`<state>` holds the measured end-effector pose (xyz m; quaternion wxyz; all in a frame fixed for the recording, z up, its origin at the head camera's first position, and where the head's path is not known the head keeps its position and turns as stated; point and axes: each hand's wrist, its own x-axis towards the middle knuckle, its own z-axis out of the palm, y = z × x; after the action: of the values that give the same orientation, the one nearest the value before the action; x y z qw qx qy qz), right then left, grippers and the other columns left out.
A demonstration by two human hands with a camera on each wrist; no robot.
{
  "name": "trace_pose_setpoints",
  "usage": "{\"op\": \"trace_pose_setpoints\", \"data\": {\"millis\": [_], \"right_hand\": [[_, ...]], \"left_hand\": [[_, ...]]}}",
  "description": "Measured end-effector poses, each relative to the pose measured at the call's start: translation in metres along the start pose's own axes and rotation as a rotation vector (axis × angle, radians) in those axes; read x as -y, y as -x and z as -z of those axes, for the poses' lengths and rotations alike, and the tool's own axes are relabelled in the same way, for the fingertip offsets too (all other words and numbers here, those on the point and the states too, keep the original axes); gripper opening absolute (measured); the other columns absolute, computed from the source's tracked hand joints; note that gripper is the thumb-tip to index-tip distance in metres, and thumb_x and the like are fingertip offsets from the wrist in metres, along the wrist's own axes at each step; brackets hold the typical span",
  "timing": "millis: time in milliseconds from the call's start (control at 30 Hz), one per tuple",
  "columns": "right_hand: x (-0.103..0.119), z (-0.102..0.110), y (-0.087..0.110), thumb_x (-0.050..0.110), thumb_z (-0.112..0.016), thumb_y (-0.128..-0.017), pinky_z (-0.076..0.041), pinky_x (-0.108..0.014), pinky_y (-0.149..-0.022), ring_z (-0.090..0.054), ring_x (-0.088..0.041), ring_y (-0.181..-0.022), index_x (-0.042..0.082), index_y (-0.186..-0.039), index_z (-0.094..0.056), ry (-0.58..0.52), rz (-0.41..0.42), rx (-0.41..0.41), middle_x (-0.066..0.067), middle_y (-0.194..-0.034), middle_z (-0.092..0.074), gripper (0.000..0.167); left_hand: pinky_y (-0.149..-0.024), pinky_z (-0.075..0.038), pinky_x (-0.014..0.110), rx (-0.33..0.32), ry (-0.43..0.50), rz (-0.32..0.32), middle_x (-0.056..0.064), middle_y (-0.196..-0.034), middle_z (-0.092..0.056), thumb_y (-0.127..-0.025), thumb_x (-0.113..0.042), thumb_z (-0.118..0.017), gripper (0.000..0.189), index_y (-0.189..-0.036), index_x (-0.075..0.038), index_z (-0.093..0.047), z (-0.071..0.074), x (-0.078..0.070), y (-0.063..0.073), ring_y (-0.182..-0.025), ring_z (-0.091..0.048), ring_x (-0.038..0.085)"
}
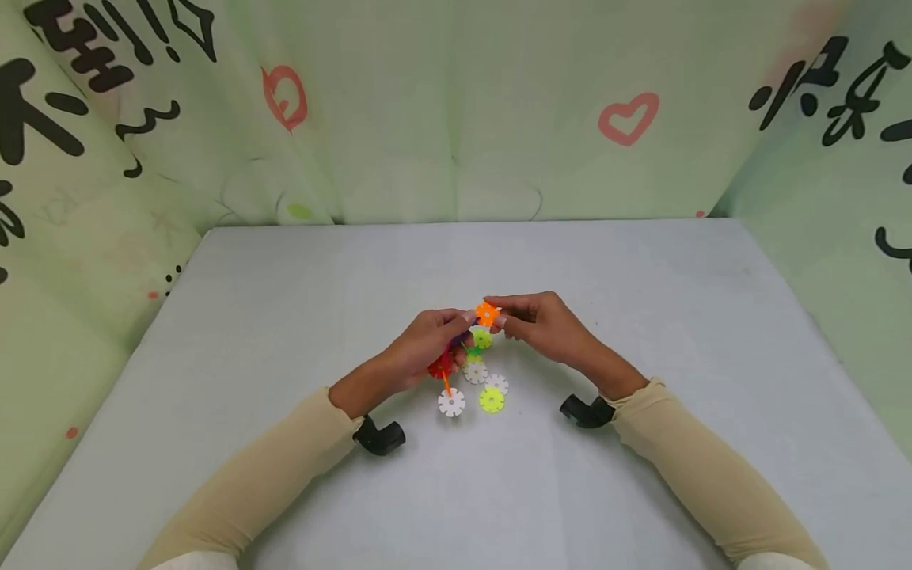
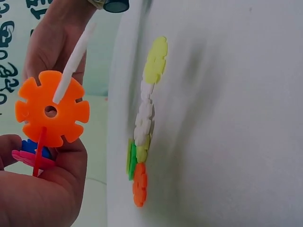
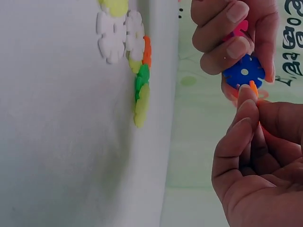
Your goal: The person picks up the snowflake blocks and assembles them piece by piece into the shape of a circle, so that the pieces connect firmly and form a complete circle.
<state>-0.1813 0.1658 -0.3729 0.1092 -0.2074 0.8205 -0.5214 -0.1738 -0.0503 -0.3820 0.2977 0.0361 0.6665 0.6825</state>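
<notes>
My left hand (image 1: 432, 342) grips a chain of joined, notched plastic discs. In it, the left wrist view shows a blue disc (image 2: 32, 147) and a pink disc (image 2: 33, 159) at the fingers. A red disc (image 2: 40, 149) leads on to an orange disc (image 2: 71, 116), with a white disc (image 2: 72, 64) seen edge-on at its far side. My right hand (image 1: 547, 326) pinches another orange disc (image 1: 488, 314) between thumb and fingertips. In the right wrist view that disc is edge-on, right at the blue disc's rim; whether they are slotted together I cannot tell.
Beneath the hands, loose discs lie in a small group on the white table (image 1: 641, 475): white discs (image 1: 496, 384), yellow-green discs (image 1: 492, 400), a green disc (image 2: 132, 162) and an orange disc (image 2: 139, 184). Printed green cloth (image 1: 456, 111) surrounds the table at the back and sides.
</notes>
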Motion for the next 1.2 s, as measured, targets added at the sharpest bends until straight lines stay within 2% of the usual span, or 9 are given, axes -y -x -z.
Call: {"op": "trace_pose_setpoints", "data": {"millis": [167,267,400,567,667,733,867,967,1200], "right_hand": [[0.004,-0.005,0.003,0.002,-0.061,-0.095,-0.052,-0.027,-0.075,-0.062,-0.042,-0.087,-0.005,-0.127,-0.061,-0.053,0.008,-0.015,-0.014,-0.091,-0.071,0.032],[0.007,-0.007,0.003,0.0,-0.061,-0.095,-0.053,-0.027,-0.074,-0.063,-0.041,-0.087,-0.005,-0.127,-0.061,-0.031,0.019,-0.009,-0.014,-0.093,-0.071,0.032],[0.006,-0.005,0.001,-0.002,-0.059,-0.094,-0.053,-0.028,-0.072,-0.063,-0.041,-0.085,-0.005,-0.128,-0.06,0.0,0.025,-0.003,-0.016,-0.094,-0.07,0.034],[0.002,0.0,-0.003,0.007,-0.059,-0.097,-0.051,-0.036,-0.075,-0.062,-0.039,-0.084,0.001,-0.137,-0.054,0.045,0.009,-0.02,-0.018,-0.092,-0.069,0.04],[0.0,0.003,-0.005,0.017,-0.055,-0.101,-0.05,-0.04,-0.078,-0.064,-0.032,-0.088,0.003,-0.136,-0.055,0.093,-0.039,-0.047,-0.014,-0.094,-0.07,0.038],[-0.001,0.003,-0.006,0.019,-0.051,-0.103,-0.049,-0.04,-0.08,-0.063,-0.029,-0.091,0.001,-0.131,-0.059,0.121,-0.079,-0.048,-0.013,-0.096,-0.07,0.034],[-0.009,-0.001,-0.009,0.014,-0.055,-0.1,-0.048,-0.037,-0.08,-0.06,-0.024,-0.093,-0.001,-0.12,-0.066,0.248,-0.086,0.024,-0.012,-0.104,-0.07,0.028],[-0.016,-0.009,-0.011,0.011,-0.06,-0.096,-0.048,-0.033,-0.075,-0.058,-0.021,-0.088,-0.002,-0.117,-0.068,0.34,-0.049,0.089,-0.011,-0.108,-0.068,0.026],[-0.023,-0.019,-0.017,0.008,-0.071,-0.088,-0.044,-0.031,-0.069,-0.051,-0.018,-0.077,-0.003,-0.117,-0.067,0.4,0.013,0.134,-0.008,-0.096,-0.061,0.031]], "left_hand": [[-0.044,-0.037,0.023,0.048,-0.069,-0.057,0.008,-0.076,-0.05,-0.103,-0.029,-0.05,0.041,-0.121,0.008,-0.052,0.001,0.0,0.005,-0.053,-0.045,0.015],[-0.043,-0.034,0.024,0.081,-0.08,-0.081,0.006,-0.072,-0.048,-0.104,-0.029,-0.049,0.041,-0.119,0.009,-0.051,0.003,-0.001,0.008,-0.053,-0.043,0.015],[-0.048,-0.041,0.023,0.07,0.005,-0.047,0.009,-0.081,-0.052,-0.103,-0.027,-0.051,0.037,-0.125,0.003,-0.052,0.003,-0.002,0.005,-0.056,-0.047,0.015],[-0.057,-0.05,0.022,-0.01,0.155,0.029,0.011,-0.093,-0.056,-0.101,-0.022,-0.052,0.034,-0.13,-0.005,-0.052,0.0,-0.006,0.002,-0.061,-0.055,0.015],[-0.056,-0.05,0.022,-0.031,0.227,0.058,0.008,-0.087,-0.056,-0.1,-0.021,-0.051,0.03,-0.123,-0.001,-0.05,0.001,-0.008,0.001,-0.06,-0.054,0.015],[-0.054,-0.048,0.021,-0.027,0.264,0.081,0.006,-0.081,-0.055,-0.099,-0.022,-0.05,0.027,-0.116,-0.001,-0.049,0.002,-0.009,0.002,-0.058,-0.052,0.015],[-0.051,-0.045,0.021,0.001,0.308,0.094,0.003,-0.073,-0.051,-0.102,-0.032,-0.049,0.03,-0.108,-0.003,-0.046,0.005,-0.007,0.002,-0.055,-0.047,0.015],[-0.05,-0.045,0.021,0.003,0.314,0.074,0.003,-0.073,-0.05,-0.104,-0.034,-0.047,0.029,-0.106,-0.006,-0.044,0.006,-0.005,0.001,-0.056,-0.047,0.016],[-0.049,-0.047,0.023,0.009,0.279,0.039,0.004,-0.076,-0.05,-0.107,-0.029,-0.039,0.02,-0.106,-0.01,-0.046,0.005,-0.004,0.0,-0.055,-0.05,0.015]]}}
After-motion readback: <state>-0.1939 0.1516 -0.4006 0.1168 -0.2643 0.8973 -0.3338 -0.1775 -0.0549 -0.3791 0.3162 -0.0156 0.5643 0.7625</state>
